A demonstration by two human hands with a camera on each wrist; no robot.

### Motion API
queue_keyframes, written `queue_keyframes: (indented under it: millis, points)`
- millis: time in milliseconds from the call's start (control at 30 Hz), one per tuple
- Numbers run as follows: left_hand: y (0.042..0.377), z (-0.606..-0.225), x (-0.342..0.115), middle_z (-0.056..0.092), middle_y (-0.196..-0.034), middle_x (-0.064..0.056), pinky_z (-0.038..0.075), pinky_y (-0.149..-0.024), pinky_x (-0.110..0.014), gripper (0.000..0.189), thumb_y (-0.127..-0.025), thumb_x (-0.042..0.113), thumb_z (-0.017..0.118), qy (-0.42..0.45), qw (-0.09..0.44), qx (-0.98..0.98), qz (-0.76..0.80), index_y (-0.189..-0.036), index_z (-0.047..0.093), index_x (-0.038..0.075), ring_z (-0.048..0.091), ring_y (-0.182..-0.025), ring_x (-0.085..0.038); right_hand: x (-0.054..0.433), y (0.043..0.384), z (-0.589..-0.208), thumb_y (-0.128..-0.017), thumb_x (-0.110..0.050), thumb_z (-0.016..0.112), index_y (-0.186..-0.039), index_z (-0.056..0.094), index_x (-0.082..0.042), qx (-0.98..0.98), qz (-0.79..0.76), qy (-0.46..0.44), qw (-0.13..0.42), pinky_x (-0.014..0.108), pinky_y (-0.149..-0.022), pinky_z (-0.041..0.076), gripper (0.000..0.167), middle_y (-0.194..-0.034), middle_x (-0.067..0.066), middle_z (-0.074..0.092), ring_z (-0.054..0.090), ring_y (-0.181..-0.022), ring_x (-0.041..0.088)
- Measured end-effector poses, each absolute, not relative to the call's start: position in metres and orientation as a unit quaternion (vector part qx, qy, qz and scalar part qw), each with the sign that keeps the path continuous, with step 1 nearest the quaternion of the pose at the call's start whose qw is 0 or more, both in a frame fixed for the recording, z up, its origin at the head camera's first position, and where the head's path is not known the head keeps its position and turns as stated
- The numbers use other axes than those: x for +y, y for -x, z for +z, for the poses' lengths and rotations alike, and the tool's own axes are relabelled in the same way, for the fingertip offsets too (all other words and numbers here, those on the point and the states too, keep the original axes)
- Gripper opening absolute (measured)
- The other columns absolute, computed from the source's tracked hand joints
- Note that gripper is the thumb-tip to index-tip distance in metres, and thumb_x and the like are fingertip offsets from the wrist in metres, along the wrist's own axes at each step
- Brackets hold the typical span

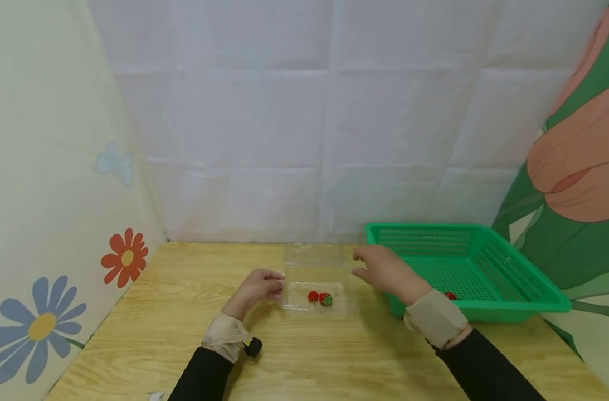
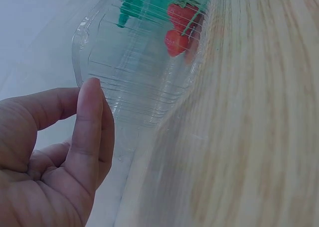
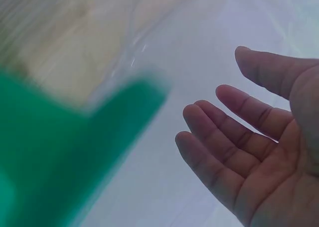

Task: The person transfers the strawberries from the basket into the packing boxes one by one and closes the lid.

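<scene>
- Black sleeves (image 1: 492,365) nearest, coming in from the bottom edge, both arms forward.
- White sheet (image 1: 264,122) hangs behind, creased, probably just a backdrop.
- Tabletop (image 1: 304,362), wood-grain, carries the lot.
- Basket (image 1: 515,305): green, slotted, on the right, close to the sheet; presumably put there to be in easy reach of the right arm.
- Box (image 1: 304,285): clear plastic, just left of the basket, lid (image 1: 314,254) opened to the far side, likely so the near half can be reached from above.
- Right grip (image 1: 388,271): released, nothing in it, fingers loosely bent; between box and basket, by the basket's left end.
- Left grip (image 1: 258,288): thumb and finger pinching the box's left edge, seemingly to steady something that light.
- Strawberry (image 1: 325,299): in the box's near half, green leaves on; the walls keep it from rolling off.
- Red fruit (image 1: 312,296): smaller, thin green stem, left of the strawberry in the same half; kind unclear.
- Red piece (image 1: 450,296): in the basket by its front wall, partly hidden, kind can't be told.
</scene>
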State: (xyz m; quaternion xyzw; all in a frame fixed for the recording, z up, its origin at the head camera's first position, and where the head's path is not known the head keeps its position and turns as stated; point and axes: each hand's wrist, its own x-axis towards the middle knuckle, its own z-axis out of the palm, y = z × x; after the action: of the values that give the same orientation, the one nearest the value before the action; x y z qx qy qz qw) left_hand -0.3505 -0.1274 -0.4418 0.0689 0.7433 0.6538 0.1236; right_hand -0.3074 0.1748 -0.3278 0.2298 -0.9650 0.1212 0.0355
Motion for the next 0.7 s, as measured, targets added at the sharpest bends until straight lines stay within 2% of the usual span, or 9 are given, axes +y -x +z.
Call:
queue_keyframes:
  millis: [233, 433, 700]
  points:
    - [0.35, -0.443, -0.126, 0.066, -0.087, -0.013, 0.058, -0.065, -0.022, 0.027, -0.098, -0.005, 0.058, -0.066, 0.116, 0.742, 0.657, -0.12, 0.057, -0.02, 0.063, -0.069, -0.011, 0.232, 0.307, -0.32, -0.097, -0.017, 0.07, -0.119, 0.065, 0.005, -0.974, 0.127, -0.184, 0.031, 0.053, -0.083, 0.056, 0.032, -0.116, 0.024, 0.066, 0.064, -0.103, 0.04]
    - [0.351, -0.444, -0.127, 0.066, -0.087, -0.01, 0.058, -0.064, -0.021, 0.028, -0.098, -0.004, 0.058, -0.069, 0.119, 0.743, 0.655, -0.12, 0.057, -0.02, 0.063, -0.069, -0.01, 0.282, 0.313, -0.323, -0.096, -0.015, 0.069, -0.119, 0.062, 0.012, -0.982, 0.129, -0.138, -0.005, 0.053, -0.077, 0.055, 0.036, -0.111, 0.029, 0.064, 0.062, -0.099, 0.044]
    - [0.351, -0.446, -0.129, 0.067, -0.089, -0.012, 0.058, -0.065, -0.022, 0.03, -0.098, -0.003, 0.058, -0.076, 0.124, 0.745, 0.65, -0.122, 0.056, -0.02, 0.064, -0.07, -0.01, 0.323, 0.323, -0.347, -0.092, -0.01, 0.071, -0.114, 0.061, 0.019, -0.983, 0.133, -0.117, -0.057, 0.055, -0.079, 0.057, 0.037, -0.109, 0.035, 0.063, 0.062, -0.098, 0.049]
